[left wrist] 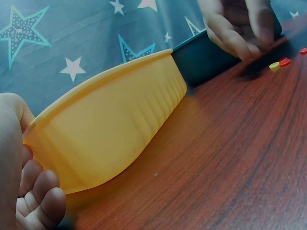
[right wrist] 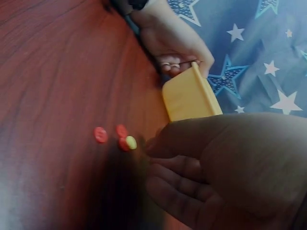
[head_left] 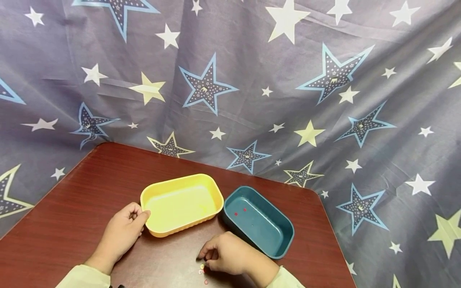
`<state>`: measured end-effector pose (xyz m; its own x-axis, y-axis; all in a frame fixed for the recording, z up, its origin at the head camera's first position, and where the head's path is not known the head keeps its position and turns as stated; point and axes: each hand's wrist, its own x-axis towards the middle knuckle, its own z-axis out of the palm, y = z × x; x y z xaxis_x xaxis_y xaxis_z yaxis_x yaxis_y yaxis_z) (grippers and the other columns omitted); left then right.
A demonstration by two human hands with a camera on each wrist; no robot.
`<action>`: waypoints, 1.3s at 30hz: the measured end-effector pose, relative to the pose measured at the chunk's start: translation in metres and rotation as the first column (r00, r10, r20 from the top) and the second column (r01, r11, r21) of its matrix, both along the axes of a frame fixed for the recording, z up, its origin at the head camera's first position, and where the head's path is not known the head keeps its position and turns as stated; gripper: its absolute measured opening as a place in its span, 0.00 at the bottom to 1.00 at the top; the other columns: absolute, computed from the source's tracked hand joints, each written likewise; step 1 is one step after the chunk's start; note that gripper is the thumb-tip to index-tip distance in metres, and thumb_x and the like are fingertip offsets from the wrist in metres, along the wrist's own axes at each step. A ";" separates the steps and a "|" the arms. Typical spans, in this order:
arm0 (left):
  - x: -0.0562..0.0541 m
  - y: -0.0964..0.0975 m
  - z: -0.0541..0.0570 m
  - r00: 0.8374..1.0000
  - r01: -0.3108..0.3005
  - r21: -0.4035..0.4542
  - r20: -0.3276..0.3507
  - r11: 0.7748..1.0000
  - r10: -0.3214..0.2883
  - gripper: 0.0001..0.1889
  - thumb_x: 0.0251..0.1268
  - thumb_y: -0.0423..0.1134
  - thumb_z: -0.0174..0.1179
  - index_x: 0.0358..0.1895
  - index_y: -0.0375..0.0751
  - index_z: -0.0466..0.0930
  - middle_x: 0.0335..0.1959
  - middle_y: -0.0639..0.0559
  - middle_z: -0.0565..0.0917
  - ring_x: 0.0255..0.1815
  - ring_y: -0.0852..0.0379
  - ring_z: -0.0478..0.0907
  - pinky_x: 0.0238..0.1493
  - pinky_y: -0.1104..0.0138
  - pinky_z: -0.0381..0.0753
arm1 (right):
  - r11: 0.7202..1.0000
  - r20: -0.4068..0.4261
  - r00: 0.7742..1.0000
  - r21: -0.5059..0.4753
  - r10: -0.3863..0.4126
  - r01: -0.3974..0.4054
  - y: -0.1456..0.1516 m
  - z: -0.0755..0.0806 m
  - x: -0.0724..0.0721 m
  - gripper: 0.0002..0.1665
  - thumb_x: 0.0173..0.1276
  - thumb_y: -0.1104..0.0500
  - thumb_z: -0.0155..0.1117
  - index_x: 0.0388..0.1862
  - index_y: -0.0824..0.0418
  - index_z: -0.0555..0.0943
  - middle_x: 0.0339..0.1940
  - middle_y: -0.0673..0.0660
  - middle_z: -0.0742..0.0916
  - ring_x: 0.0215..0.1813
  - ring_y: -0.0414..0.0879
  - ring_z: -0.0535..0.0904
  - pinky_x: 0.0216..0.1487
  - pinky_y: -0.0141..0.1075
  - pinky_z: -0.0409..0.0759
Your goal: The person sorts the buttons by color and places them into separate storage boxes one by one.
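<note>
My left hand (head_left: 126, 228) grips the near-left end of the yellow container (left wrist: 105, 129), with the thumb over its rim. Beside the blue-green container (head_left: 286, 240), my right hand (head_left: 230, 254) hovers low over the table with loosely bent fingers. Nothing shows between its thumb and fingers in the right wrist view. Just past those fingertips lie a yellow button (right wrist: 131, 142) and several red ones, among them a separate red button (right wrist: 100, 134). Two small red pieces (head_left: 245, 209) lie inside the blue-green container. Faint yellow pieces (head_left: 204, 208) show on the yellow container's floor.
Both containers stand side by side on a reddish-brown wooden table (head_left: 108, 176), their near corners close together. A grey-blue curtain (head_left: 245, 116) printed with stars hangs behind the table and along its right side.
</note>
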<state>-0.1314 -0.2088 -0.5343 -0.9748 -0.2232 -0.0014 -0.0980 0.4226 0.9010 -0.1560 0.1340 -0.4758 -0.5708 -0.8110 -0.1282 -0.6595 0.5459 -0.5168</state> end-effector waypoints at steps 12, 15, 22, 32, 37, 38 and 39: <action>0.001 0.001 0.002 1.000 -0.006 0.021 -0.009 1.000 0.006 0.19 0.87 0.54 0.63 0.38 0.44 0.75 0.24 0.52 0.80 0.22 0.57 0.77 0.24 0.64 0.77 | 0.992 -0.192 0.973 0.036 0.128 -0.123 0.000 -0.014 0.003 0.10 0.69 0.62 0.81 0.45 0.47 0.96 0.37 0.37 0.92 0.41 0.18 0.78 0.45 0.09 0.70; 0.000 0.001 0.002 1.000 -0.007 0.018 -0.010 1.000 0.007 0.19 0.87 0.54 0.63 0.38 0.44 0.75 0.24 0.52 0.80 0.23 0.57 0.77 0.25 0.64 0.77 | 0.991 -0.226 0.965 0.044 0.132 -0.125 0.000 -0.016 0.003 0.08 0.70 0.60 0.81 0.43 0.46 0.96 0.36 0.36 0.91 0.40 0.17 0.78 0.46 0.08 0.69; 0.000 0.001 0.000 1.000 -0.004 0.020 -0.015 1.000 0.004 0.19 0.87 0.54 0.63 0.38 0.44 0.75 0.24 0.52 0.80 0.23 0.57 0.78 0.24 0.64 0.77 | 0.989 -0.233 0.961 0.049 0.149 -0.141 -0.002 -0.017 0.003 0.09 0.70 0.59 0.82 0.45 0.45 0.95 0.37 0.35 0.91 0.40 0.18 0.78 0.46 0.08 0.69; -0.002 -0.001 -0.004 1.000 -0.003 0.020 -0.011 1.000 0.003 0.20 0.86 0.56 0.63 0.38 0.45 0.75 0.24 0.52 0.81 0.22 0.56 0.78 0.24 0.64 0.77 | 0.990 -0.249 0.959 0.073 0.135 -0.121 -0.011 -0.015 0.004 0.11 0.61 0.58 0.84 0.34 0.45 0.88 0.27 0.35 0.82 0.33 0.19 0.68 0.39 0.11 0.64; -0.002 -0.002 -0.007 1.000 -0.002 0.013 -0.002 1.000 0.002 0.20 0.86 0.57 0.62 0.39 0.45 0.75 0.25 0.52 0.81 0.23 0.56 0.78 0.25 0.64 0.77 | 0.988 -0.164 0.985 0.150 0.059 -0.034 -0.020 -0.016 0.003 0.16 0.56 0.53 0.87 0.28 0.43 0.83 0.23 0.31 0.76 0.30 0.21 0.68 0.34 0.15 0.66; -0.002 -0.002 -0.007 1.000 -0.002 0.015 -0.001 1.000 0.002 0.20 0.86 0.57 0.62 0.39 0.45 0.75 0.25 0.52 0.81 0.23 0.57 0.78 0.25 0.64 0.77 | 0.986 -0.154 0.987 0.163 0.045 -0.020 -0.021 -0.016 0.003 0.16 0.55 0.52 0.87 0.27 0.43 0.82 0.22 0.30 0.76 0.29 0.22 0.69 0.33 0.15 0.66; -0.003 -0.002 -0.007 1.000 0.000 0.017 -0.001 1.000 0.000 0.20 0.86 0.57 0.62 0.39 0.45 0.75 0.25 0.52 0.81 0.23 0.57 0.78 0.25 0.64 0.77 | 0.985 -0.144 0.989 0.171 0.034 -0.009 -0.022 -0.017 0.003 0.17 0.55 0.52 0.87 0.27 0.43 0.82 0.22 0.30 0.75 0.29 0.22 0.69 0.33 0.16 0.67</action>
